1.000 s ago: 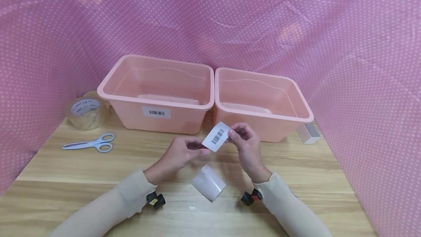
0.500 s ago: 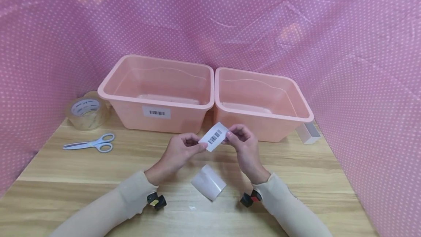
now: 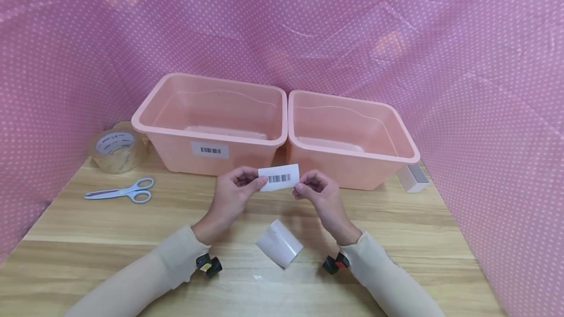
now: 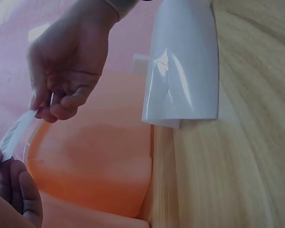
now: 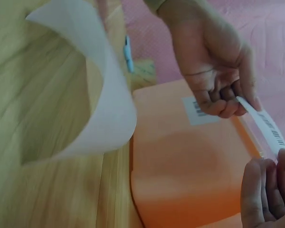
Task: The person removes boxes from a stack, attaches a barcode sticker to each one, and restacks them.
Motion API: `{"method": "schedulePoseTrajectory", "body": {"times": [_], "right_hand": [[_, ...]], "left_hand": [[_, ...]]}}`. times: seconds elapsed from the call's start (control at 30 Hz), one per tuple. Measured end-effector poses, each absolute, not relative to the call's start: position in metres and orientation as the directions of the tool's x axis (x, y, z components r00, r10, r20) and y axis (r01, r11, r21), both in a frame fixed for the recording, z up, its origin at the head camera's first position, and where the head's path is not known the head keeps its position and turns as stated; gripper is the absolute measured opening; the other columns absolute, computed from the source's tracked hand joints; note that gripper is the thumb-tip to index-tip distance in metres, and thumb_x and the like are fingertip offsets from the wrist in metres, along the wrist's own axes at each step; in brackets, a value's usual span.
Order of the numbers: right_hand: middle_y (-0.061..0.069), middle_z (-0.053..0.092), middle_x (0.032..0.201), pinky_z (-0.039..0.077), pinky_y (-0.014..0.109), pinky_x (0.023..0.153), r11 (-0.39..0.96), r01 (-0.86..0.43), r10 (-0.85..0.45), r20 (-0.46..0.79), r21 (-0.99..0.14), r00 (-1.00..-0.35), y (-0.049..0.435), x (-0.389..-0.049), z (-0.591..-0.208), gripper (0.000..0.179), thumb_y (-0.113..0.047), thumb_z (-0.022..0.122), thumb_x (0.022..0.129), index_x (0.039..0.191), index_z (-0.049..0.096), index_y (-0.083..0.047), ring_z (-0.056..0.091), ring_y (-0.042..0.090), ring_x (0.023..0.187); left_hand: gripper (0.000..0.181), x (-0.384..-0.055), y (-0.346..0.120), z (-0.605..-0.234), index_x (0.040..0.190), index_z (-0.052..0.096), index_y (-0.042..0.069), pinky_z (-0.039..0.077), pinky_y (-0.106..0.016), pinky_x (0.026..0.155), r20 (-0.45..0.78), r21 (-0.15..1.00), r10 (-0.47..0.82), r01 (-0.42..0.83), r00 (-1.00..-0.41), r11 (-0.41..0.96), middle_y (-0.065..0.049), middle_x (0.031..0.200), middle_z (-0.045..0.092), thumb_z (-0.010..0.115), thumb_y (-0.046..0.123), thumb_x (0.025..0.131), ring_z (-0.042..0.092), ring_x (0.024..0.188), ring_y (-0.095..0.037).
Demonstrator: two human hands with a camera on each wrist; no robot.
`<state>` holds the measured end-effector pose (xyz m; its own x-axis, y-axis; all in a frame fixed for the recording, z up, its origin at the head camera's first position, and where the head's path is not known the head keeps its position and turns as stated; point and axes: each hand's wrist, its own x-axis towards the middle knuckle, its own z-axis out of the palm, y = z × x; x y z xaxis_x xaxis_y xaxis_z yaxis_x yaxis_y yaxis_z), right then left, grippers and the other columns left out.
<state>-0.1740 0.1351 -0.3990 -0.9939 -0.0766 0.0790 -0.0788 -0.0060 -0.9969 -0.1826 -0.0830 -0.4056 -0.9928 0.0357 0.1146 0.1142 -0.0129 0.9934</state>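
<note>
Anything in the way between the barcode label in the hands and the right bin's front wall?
Nothing visible but the right hand, which pinches the label and overlaps the right bin in the head view. The curled sheet lies nearer the camera.

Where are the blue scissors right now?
In the head view, the blue scissors lie on the table at the left, just in front of the clear tape roll, farther left than the left hand.

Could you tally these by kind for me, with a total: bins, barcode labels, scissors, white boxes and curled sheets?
Bins, the left bin and the right bin: 2
Barcode labels, the held label and the stuck label on the left bin: 2
Scissors: 1
White box: 1
Curled sheet: 1
Total: 7
</note>
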Motion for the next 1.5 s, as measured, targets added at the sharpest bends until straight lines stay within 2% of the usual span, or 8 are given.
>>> {"method": "schedulePoseTrajectory", "body": {"times": [0.2, 0.37, 0.6, 0.87, 0.97, 1.13, 1.4, 1.5], "right_hand": [[0.005, 0.066, 0.097, 0.058, 0.021, 0.076, 0.097, -0.119, -0.014, 0.118, -0.988, -0.993, 0.137, -0.176, -0.399, 0.023, 0.002, 0.069, 0.089, 0.11, 0.061, 0.008, 0.066, 0.01, 0.084], [0.002, 0.065, 0.087, 0.057, 0.021, 0.069, 0.132, -0.135, 0.015, 0.138, -0.982, -0.99, 0.139, -0.176, -0.399, 0.016, 0.004, 0.07, 0.088, 0.101, 0.062, 0.006, 0.062, 0.008, 0.076], [-0.003, 0.066, 0.08, 0.059, 0.022, 0.068, 0.165, -0.154, 0.016, 0.159, -0.974, -0.987, 0.142, -0.175, -0.402, 0.012, 0.003, 0.071, 0.088, 0.096, 0.063, 0.005, 0.064, 0.007, 0.071], [0.002, 0.067, 0.083, 0.059, 0.022, 0.068, 0.182, -0.215, 0.063, 0.23, -0.96, -0.971, 0.149, -0.172, -0.401, 0.011, 0.004, 0.073, 0.087, 0.096, 0.066, 0.006, 0.066, 0.009, 0.072], [0.004, 0.068, 0.084, 0.059, 0.022, 0.068, 0.182, -0.233, 0.086, 0.251, -0.955, -0.964, 0.155, -0.174, -0.403, 0.011, 0.005, 0.072, 0.087, 0.095, 0.066, 0.007, 0.065, 0.009, 0.071], [0.004, 0.068, 0.083, 0.06, 0.023, 0.068, 0.217, -0.228, 0.144, 0.262, -0.949, -0.954, 0.168, -0.179, -0.406, 0.011, 0.003, 0.073, 0.087, 0.094, 0.066, 0.008, 0.066, 0.009, 0.07], [0.006, 0.068, 0.083, 0.062, 0.024, 0.066, 0.245, -0.268, 0.213, 0.322, -0.932, -0.923, 0.189, -0.187, -0.407, 0.01, 0.004, 0.073, 0.088, 0.094, 0.066, 0.007, 0.066, 0.009, 0.069], [0.003, 0.069, 0.082, 0.061, 0.023, 0.066, 0.248, -0.274, 0.253, 0.335, -0.929, -0.908, 0.196, -0.189, -0.408, 0.01, 0.005, 0.073, 0.088, 0.094, 0.066, 0.007, 0.067, 0.008, 0.068]], "left_hand": [[0.018, -0.182, -0.081, -0.409, 0.098, 0.072, -0.003, 0.057, -0.019, 0.069, 0.117, 0.991, 0.076, 0.122, -0.99, 0.061, -0.018, 0.094, 0.074, 0.08, 0.008, 0.086, 0.066, 0.077, -0.01], [0.017, -0.18, -0.078, -0.411, 0.097, 0.073, 0.003, 0.056, -0.02, 0.067, 0.118, 0.984, 0.106, 0.131, -0.987, 0.123, -0.015, 0.094, 0.074, 0.081, 0.014, 0.086, 0.064, 0.078, -0.014], [0.016, -0.178, -0.077, -0.412, 0.099, 0.077, 0.011, 0.057, -0.02, 0.063, 0.132, 0.971, 0.05, 0.139, -0.99, 0.196, -0.007, 0.093, 0.077, 0.081, 0.02, 0.087, 0.066, 0.079, -0.014], [0.015, -0.182, -0.07, -0.409, 0.095, 0.078, 0.015, 0.059, -0.022, 0.063, 0.141, 0.978, 0.05, 0.147, -0.989, 0.145, -0.005, 0.09, 0.078, 0.083, 0.025, 0.085, 0.07, 0.076, -0.016], [0.014, -0.187, -0.064, -0.408, 0.092, 0.079, 0.015, 0.058, -0.022, 0.064, 0.157, 0.972, 0.054, 0.164, -0.986, 0.169, -0.003, 0.091, 0.078, 0.084, 0.025, 0.084, 0.069, 0.078, -0.015], [0.014, -0.196, -0.048, -0.407, 0.091, 0.079, 0.016, 0.055, -0.022, 0.064, 0.142, 0.964, 0.061, 0.152, -0.988, 0.219, -0.002, 0.089, 0.078, 0.083, 0.027, 0.085, 0.066, 0.077, -0.013], [0.012, -0.209, -0.022, -0.404, 0.092, 0.08, 0.017, 0.055, -0.023, 0.063, 0.183, 0.964, 0.096, 0.198, -0.978, 0.175, 0.001, 0.085, 0.078, 0.082, 0.027, 0.087, 0.067, 0.075, -0.012], [0.012, -0.215, -0.011, -0.404, 0.092, 0.08, 0.017, 0.054, -0.023, 0.063, 0.191, 0.966, 0.109, 0.207, -0.976, 0.158, 0.002, 0.084, 0.077, 0.082, 0.028, 0.087, 0.067, 0.075, -0.012]]}}
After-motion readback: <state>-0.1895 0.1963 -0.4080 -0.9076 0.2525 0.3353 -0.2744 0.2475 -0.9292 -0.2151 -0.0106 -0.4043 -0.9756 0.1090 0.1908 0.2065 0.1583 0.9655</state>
